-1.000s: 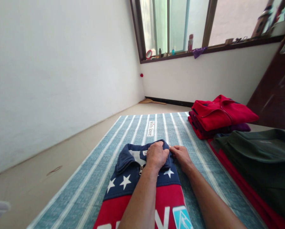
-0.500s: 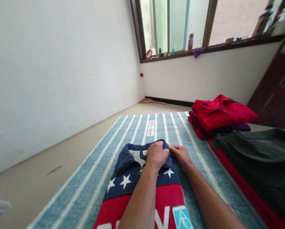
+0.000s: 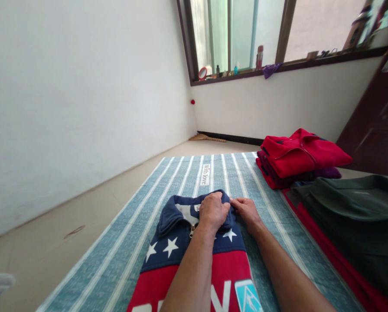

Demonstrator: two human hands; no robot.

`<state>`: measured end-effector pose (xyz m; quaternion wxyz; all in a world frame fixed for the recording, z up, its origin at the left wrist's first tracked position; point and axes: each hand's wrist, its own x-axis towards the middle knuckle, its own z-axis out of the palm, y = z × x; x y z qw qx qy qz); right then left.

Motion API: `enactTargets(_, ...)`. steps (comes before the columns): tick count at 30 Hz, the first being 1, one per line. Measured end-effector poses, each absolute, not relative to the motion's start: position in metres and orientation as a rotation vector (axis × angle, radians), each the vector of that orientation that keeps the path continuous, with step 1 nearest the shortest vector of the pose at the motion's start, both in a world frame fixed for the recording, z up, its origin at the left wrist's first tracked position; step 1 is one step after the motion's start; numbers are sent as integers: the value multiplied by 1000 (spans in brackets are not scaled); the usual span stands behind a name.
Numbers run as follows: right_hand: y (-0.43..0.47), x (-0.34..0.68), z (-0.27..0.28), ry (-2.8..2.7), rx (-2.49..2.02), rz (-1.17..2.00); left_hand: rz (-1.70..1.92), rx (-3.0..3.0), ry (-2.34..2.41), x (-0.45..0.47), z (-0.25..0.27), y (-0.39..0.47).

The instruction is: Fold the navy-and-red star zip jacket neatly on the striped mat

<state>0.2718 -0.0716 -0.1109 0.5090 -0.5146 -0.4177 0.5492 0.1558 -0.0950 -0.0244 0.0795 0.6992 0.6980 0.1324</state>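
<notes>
A zip-neck jacket, navy with white stars on top and red with white letters below, lies front up before me. My left hand reaches across its front, fingers curled closed over the right side of the navy collar. Just right of it, my right hand pinches the jacket's edge at the shoulder beside the collar. The zip pull hangs at the neck opening, near my left wrist. My left forearm hides part of the lettering.
The jacket rests on a blue-green striped cloth. At right stand a pile of folded red clothes and a dark green folded garment on red fabric. A white wall runs along the left, and a windowsill holds small bottles and a mirror.
</notes>
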Motion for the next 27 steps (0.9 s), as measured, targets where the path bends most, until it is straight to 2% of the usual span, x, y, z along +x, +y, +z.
enactTargets(27, -72, 272, -110, -1009, -1241, 1315, 386, 2077, 2099, 156, -26, -94)
